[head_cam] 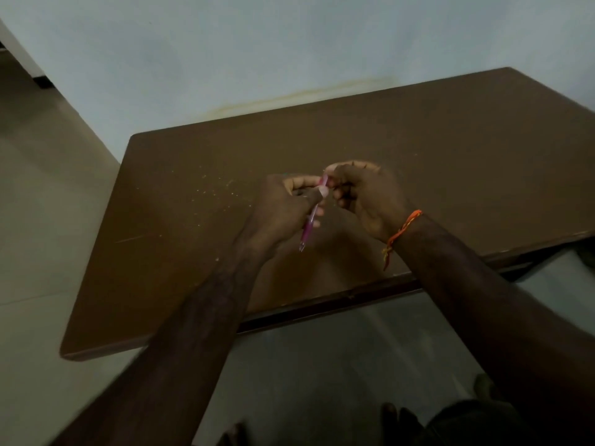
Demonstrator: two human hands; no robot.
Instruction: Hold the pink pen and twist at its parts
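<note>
We grip the pink pen [311,214] in our left hand [286,210] while our right hand [363,194] pinches its top above the desk [450,156], so a small part may slip and fall.

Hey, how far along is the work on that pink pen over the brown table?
Done: the pink pen is lifted off the brown table and nothing else lies there but pale specks. In hand: the left hand grips the barrel, tip pointing down, while the right hand pinches its upper end. Left: the pen looks to be in one piece; whether any part has loosened is too dim to tell.
</note>
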